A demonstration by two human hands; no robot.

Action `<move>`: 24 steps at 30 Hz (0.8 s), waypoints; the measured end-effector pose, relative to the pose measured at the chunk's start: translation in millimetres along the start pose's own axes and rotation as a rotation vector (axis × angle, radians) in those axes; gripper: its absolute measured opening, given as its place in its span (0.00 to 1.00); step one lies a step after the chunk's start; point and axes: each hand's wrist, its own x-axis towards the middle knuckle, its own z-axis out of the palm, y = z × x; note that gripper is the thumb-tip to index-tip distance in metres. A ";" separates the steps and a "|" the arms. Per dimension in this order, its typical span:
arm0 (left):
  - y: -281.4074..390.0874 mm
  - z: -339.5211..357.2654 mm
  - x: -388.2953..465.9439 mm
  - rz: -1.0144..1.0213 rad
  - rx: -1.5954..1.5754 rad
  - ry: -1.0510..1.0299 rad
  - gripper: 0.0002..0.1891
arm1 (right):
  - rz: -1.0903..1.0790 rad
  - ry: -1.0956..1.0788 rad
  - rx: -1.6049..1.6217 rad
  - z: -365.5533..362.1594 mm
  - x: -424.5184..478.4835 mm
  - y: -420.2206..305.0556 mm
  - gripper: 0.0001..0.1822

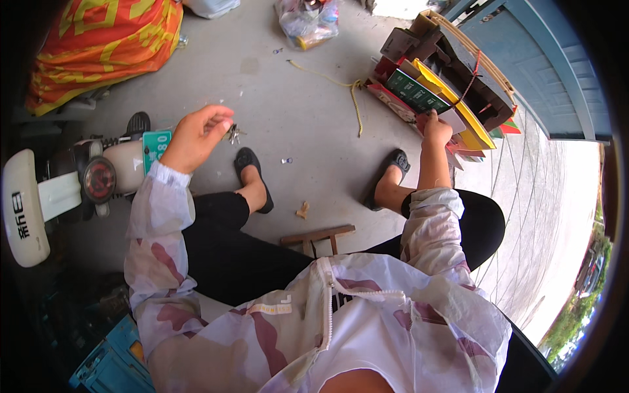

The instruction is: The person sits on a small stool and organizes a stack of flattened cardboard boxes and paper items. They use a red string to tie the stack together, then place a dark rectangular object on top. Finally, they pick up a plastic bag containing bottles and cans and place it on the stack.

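Note:
My left hand (192,137) is raised over the floor beside the scooter, with a bunch of metal keys (234,133) pinched at its fingertips. At the right, my right hand (436,130) grips the near edge of a bundle of flattened cardboard (444,64). Its fingertips lie against a dark green printed card (415,91) in that bundle; the other fingers are partly hidden. A yellow folded card (454,105) stands behind the green one. Dark red cord (471,81) runs around the bundle. From its left side a thin yellow rope (357,110) trails over the floor.
A scooter (123,157) with a green plate stands at the left, below a large orange and yellow sack (105,49). Clear plastic bags (309,24) lie ahead. A small wooden stool (319,235) is between my legs. A blue metal door (535,64) stands behind the cardboard.

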 end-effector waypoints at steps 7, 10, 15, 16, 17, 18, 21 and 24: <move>8.0 -0.7 -3.3 -0.044 0.012 -0.002 0.12 | -0.376 0.287 -0.605 -4.6 58.8 -50.2 0.20; 11.5 -2.1 5.3 -0.042 0.029 -0.026 0.12 | -0.311 0.303 -0.614 -9.4 72.8 -82.7 0.20; 10.0 -3.5 6.5 -0.079 0.023 -0.020 0.12 | -0.342 0.274 -0.681 12.2 120.8 -134.1 0.20; 9.7 -3.4 4.9 -0.082 0.045 -0.028 0.12 | -0.364 0.266 -0.708 15.1 135.8 -137.4 0.20; 8.3 -1.2 10.2 -0.070 0.030 -0.034 0.12 | -0.391 0.254 -0.736 18.0 151.3 -141.9 0.19; 9.2 0.1 15.1 -0.084 0.021 -0.041 0.12 | -0.433 0.257 -0.763 17.8 163.8 -142.9 0.19; 17.1 1.4 23.8 -0.104 0.087 -0.067 0.13 | -0.530 0.191 -0.820 13.3 209.8 -137.6 0.22; 13.0 0.2 22.9 -0.139 0.083 -0.060 0.13 | -0.504 0.169 -0.923 19.2 250.5 -124.7 0.24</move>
